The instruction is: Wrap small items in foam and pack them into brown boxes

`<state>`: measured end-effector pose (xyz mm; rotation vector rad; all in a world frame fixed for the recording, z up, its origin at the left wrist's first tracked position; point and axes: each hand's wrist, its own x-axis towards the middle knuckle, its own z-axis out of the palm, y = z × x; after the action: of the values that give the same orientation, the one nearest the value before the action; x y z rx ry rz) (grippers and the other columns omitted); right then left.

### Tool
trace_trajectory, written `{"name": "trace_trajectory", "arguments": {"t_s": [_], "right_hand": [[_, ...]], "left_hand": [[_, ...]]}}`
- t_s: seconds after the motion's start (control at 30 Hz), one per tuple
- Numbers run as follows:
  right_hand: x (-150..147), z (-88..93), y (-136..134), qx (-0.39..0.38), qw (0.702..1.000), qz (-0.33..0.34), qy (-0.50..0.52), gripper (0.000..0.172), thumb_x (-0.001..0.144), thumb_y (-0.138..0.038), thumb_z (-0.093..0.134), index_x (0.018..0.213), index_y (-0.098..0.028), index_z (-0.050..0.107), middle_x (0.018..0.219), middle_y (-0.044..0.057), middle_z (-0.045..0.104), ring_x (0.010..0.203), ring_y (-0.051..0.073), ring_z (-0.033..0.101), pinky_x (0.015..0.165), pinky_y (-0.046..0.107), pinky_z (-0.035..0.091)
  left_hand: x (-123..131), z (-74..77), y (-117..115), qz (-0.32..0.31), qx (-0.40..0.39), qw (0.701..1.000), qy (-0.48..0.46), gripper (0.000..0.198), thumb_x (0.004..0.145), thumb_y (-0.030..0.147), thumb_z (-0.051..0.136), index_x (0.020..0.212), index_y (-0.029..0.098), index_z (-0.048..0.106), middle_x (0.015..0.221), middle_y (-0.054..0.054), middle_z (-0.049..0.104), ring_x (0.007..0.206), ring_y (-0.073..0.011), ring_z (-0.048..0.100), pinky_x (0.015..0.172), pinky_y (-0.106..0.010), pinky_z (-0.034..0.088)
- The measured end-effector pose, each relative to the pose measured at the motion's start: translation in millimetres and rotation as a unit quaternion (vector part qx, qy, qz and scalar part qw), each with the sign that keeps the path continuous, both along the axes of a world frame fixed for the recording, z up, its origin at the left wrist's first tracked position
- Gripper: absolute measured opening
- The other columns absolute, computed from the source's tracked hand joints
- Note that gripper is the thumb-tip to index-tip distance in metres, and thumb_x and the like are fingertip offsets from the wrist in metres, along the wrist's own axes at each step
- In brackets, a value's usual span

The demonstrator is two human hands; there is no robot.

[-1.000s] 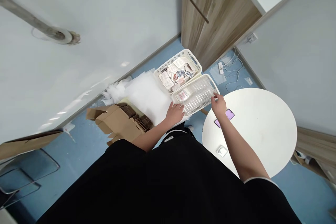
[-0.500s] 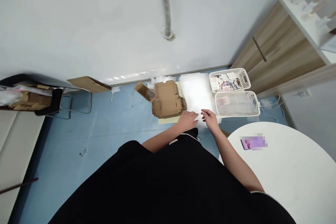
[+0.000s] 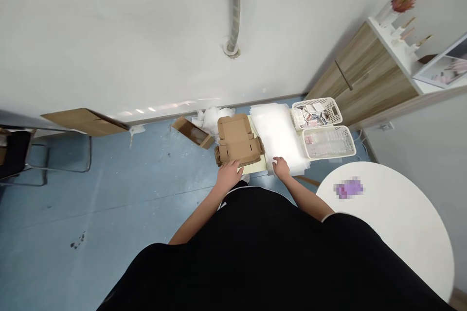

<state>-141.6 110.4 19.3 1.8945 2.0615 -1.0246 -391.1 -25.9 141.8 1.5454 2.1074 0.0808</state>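
The left hand (image 3: 229, 176) sits at the near edge of a brown corrugated mailer box (image 3: 236, 140), which lies on a pale yellow board (image 3: 256, 168) with its lid flap standing open and away from the person. The fingers meet the box's lower corner, but whether they are gripping it or only resting there I cannot tell. The right hand (image 3: 280, 167) lies palm down at the near edge of a stack of translucent foam sheets (image 3: 275, 133), its fingers loosely apart and closed on nothing.

The stack's right edge runs up against two white plastic baskets set side by side, one (image 3: 316, 113) heaped with small printed packets, the other (image 3: 328, 142) filled with clear plastic trays. Their far rims stop just short of a wood-grain cabinet (image 3: 359, 70). The right forearm passes just beside the rim of a round white table (image 3: 394, 218), where a blurred purple object (image 3: 348, 188) lies well apart from the hand. To the left of the board, open blue floor (image 3: 109, 194) stretches past a small cardboard tray (image 3: 192, 132) and loose white foam scraps (image 3: 211, 119)
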Motion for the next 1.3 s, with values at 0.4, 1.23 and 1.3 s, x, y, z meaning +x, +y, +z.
{"name": "trace_trajectory", "arguments": {"t_s": [0.4,1.23,1.3], "right_hand": [[-24.9,-25.6,24.4,-0.049,0.992,0.004,-0.114,0.04,0.1,-0.012,0.041,0.137,-0.019,0.055,0.134,0.018,0.057,0.114,0.026,0.053,0.087,0.035,0.051],[133.4,140.3,-93.4,0.167,0.945,-0.262,0.102,0.02,0.092,-0.033,0.048,0.098,-0.025,0.065,0.088,0.004,0.072,0.078,0.023,0.063,0.076,0.033,0.047],[177.7,141.4,-112.7,0.175,0.935,-0.291,0.104,0.019,0.088,-0.031,0.05,0.093,-0.025,0.067,0.083,0.003,0.071,0.076,0.023,0.063,0.077,0.034,0.048]], "left_hand": [[-52.4,-21.8,60.5,-0.199,-0.038,0.979,0.02,0.043,0.102,0.042,0.047,0.138,0.024,0.063,0.138,-0.012,0.067,0.125,-0.0323,0.063,0.105,-0.045,0.051],[117.5,-30.6,190.9,-0.497,0.057,0.864,-0.064,0.017,0.098,0.026,0.058,0.105,0.027,0.073,0.112,-0.006,0.072,0.122,-0.0268,0.059,0.124,-0.053,0.022],[133.5,-30.2,194.8,-0.515,0.026,0.855,-0.059,0.014,0.098,0.03,0.059,0.102,0.026,0.071,0.109,-0.005,0.072,0.111,-0.0244,0.064,0.114,-0.044,0.037]]}}
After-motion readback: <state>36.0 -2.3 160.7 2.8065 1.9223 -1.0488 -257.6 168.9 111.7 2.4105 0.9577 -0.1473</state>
